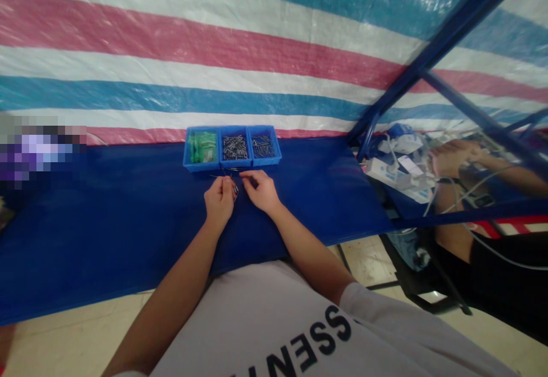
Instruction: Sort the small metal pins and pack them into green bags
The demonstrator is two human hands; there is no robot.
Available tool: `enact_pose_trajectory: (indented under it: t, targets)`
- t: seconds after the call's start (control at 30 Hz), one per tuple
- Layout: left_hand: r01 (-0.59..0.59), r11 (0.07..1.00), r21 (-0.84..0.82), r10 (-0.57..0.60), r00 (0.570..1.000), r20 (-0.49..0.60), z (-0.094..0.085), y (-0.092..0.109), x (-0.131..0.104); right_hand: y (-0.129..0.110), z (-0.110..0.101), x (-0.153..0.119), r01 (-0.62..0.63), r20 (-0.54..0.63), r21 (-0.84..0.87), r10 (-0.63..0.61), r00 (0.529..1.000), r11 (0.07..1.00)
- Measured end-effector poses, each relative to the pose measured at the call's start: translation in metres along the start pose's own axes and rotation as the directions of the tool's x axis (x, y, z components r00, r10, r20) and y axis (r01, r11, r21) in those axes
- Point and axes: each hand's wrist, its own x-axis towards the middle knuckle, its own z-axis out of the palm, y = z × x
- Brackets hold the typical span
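My left hand [220, 201] is closed, thumb against the index finger. Small shiny metal pieces [235, 190] show between its fingers, too small to name. My right hand [261, 190] is just to the right, thumb and index finger bent together in a pinch; what they hold, if anything, is too small to make out. Just beyond the fingertips stand three joined blue bins. The left bin [186, 156] holds green packets [202, 147]. Loose silvery screw-like pieces [235, 147] fill the middle bin, and thin dark metal pins [262, 147] lie in the right one.
Both forearms extend over the blue table cover [141, 211]. A striped plastic sheet [240, 51] hangs behind. To the right rise blue frame bars [406, 88]; past them are a white power strip [387, 174], cables and another person's arm [454, 165]. A blurred patch covers the far left.
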Motion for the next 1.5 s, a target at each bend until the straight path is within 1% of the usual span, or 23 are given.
enact_pose_trajectory:
  t: [0.07, 0.1, 0.2, 0.3, 0.37, 0.47, 0.6, 0.77, 0.9, 1.17, 1.5]
  targets:
    - [0.000, 1.000, 0.000, 0.000, 1.000, -0.002, -0.0004, 0.0009, 0.0002, -0.0040, -0.0022, -0.0004, 0.088, 0.081, -0.104, -0.080, 0.994, 0.991]
    - [-0.001, 1.000, -0.002, 0.001, 1.000, -0.001, -0.0006, 0.0011, 0.0003, -0.0059, -0.0021, -0.0001, 0.116, 0.123, -0.152, -0.098, 0.988, 0.982]
    - [-0.002, 1.000, 0.000, 0.002, 1.000, 0.001, -0.0008, 0.0006, 0.0004, -0.0096, 0.0014, 0.0008, 0.128, 0.200, -0.289, -0.071, 0.977, 0.949]
    - [-0.013, 1.000, 0.013, 0.013, 1.000, 0.001, -0.0008, -0.0007, 0.0004, -0.0108, 0.0050, 0.0004, 0.118, 0.226, -0.378, -0.032, 0.974, 0.918]
    - [-0.019, 1.000, 0.012, 0.019, 1.000, 0.003, -0.0006, -0.0012, 0.0003, -0.0111, 0.0056, -0.0001, 0.127, 0.235, -0.404, -0.031, 0.971, 0.906]
    - [-0.010, 1.000, 0.001, 0.010, 1.000, 0.000, -0.0006, -0.0016, 0.0003, -0.0114, 0.0046, -0.0001, 0.123, 0.225, -0.407, -0.031, 0.974, 0.905]
    - [-0.001, 1.000, 0.006, 0.001, 1.000, -0.007, -0.0007, -0.0016, 0.0004, -0.0101, 0.0040, 0.0007, 0.093, 0.166, -0.387, -0.030, 0.986, 0.917]
    - [0.001, 1.000, 0.015, -0.001, 1.000, 0.001, -0.0008, -0.0018, 0.0003, -0.0070, 0.0059, 0.0018, 0.095, 0.189, -0.388, -0.021, 0.982, 0.917]
    - [-0.001, 1.000, 0.015, 0.001, 1.000, -0.005, -0.0002, -0.0034, 0.0004, -0.0049, 0.0065, 0.0018, 0.079, 0.137, -0.370, -0.029, 0.990, 0.926]
    - [0.002, 1.000, 0.015, -0.002, 1.000, 0.002, 0.0003, -0.0040, 0.0002, -0.0047, 0.0074, 0.0010, 0.108, 0.190, -0.422, -0.029, 0.981, 0.900]
    - [0.033, 0.999, 0.014, -0.032, 0.999, -0.007, -0.0009, -0.0043, 0.0014, -0.0059, 0.0071, 0.0005, 0.074, 0.165, -0.412, -0.006, 0.986, 0.908]
